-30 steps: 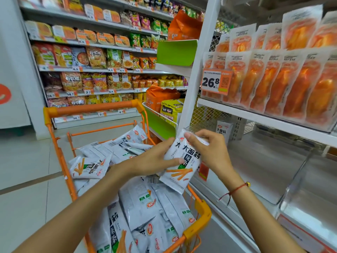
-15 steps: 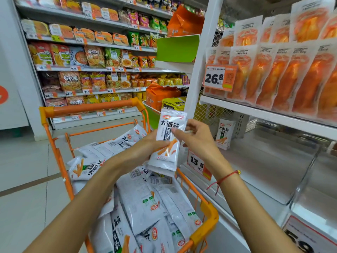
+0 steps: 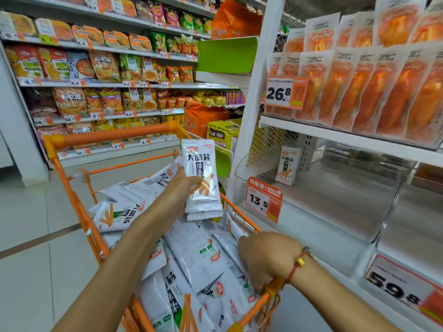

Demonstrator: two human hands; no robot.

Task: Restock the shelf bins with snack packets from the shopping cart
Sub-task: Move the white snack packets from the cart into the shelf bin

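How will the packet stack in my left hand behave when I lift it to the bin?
The packets look thin and flat, so probably light. Glossy film suggests they may slide apart; the lower one already peeks out. Held upright by the left hand, they seem fairly stiff.

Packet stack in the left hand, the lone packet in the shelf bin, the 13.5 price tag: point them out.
Packet stack (image 3: pixel 202 178): head view, front packet's printed face.
Lone packet (image 3: pixel 287 167): head view, its middle.
13.5 price tag (image 3: pixel 261 200): head view, white number panel.

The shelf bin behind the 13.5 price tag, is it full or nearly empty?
Nearly empty. The shelf bin holds only one white snack packet, standing upright near the back; the rest of its floor is bare.
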